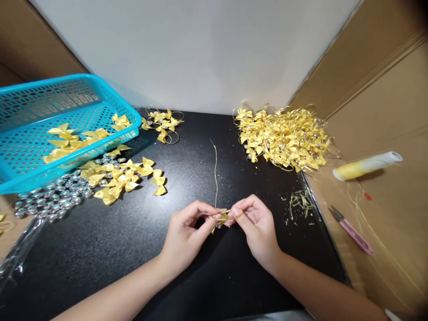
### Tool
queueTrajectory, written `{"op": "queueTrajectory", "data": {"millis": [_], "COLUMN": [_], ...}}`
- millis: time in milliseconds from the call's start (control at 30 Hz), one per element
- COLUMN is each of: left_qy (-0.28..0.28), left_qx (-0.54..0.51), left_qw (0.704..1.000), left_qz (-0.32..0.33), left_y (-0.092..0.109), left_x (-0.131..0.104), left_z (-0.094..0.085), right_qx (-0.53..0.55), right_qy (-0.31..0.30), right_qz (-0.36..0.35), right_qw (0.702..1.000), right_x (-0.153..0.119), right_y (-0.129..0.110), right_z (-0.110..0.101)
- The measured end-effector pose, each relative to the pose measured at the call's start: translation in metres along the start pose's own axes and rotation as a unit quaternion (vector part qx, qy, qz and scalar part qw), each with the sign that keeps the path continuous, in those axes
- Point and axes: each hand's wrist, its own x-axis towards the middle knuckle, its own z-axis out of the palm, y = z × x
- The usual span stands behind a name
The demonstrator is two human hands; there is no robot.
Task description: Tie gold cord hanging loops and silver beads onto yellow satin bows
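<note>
Between my two hands is a small yellow ribbon bow (224, 218) with a silver bead (219, 225) and a loop of gold elastic cord. My left hand (187, 229) pinches its left side between thumb and fingertips. On the other side, my right hand (259, 227) is closed with thumb and forefinger on the gold loop (238, 213). A gold thread (216, 174) runs up the black tabletop from the bow, with what looks like a needle (211, 142) at its far end. The fingers partly hide the bow.
A blue basket (133, 129) holding bows stands at the left, beside loose bows (117, 178) and silver beads (53, 198). Looped bows lie in a small group (163, 120) and a large pile (284, 136). Thread scraps (301, 203), pink snips (354, 234) and a thread spool (368, 166) are at the right.
</note>
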Motion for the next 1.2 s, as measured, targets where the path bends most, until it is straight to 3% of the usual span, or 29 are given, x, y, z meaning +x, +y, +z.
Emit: {"op": "queueTrajectory", "data": {"millis": [233,433,567,733,867,967,1200], "left_qy": [0.022,0.014,0.006,-0.022,-0.091,-0.132,-0.155], "left_qx": [0.035,0.126,0.164,0.233,0.376,0.429,0.407], "left_qw": [0.999,0.984,0.973,0.964,0.917,0.891,0.899], "left_qz": [0.035,0.128,0.16,0.125,0.099,0.073,0.047], "left_y": [-0.006,-0.008,-0.008,-0.002,0.005,0.008,0.005], "left_x": [-0.002,-0.004,-0.005,0.002,0.01,0.011,0.008], "left_z": [-0.001,-0.004,-0.004,-0.007,-0.016,-0.018,-0.015], "right_qx": [-0.063,-0.249,-0.293,-0.315,-0.335,-0.353,-0.408], "right_qy": [-0.014,-0.055,-0.05,-0.036,-0.031,-0.044,-0.084], "right_qz": [-0.005,-0.121,-0.17,-0.135,-0.081,-0.053,-0.07], "right_qw": [0.998,0.959,0.939,0.939,0.938,0.933,0.906], "right_x": [-0.003,-0.006,-0.004,-0.002,0.001,0.004,0.006], "right_y": [0.0,-0.005,-0.007,-0.005,-0.004,-0.005,-0.007], "right_z": [0.001,0.0,0.001,-0.002,-0.006,-0.006,-0.005]}}
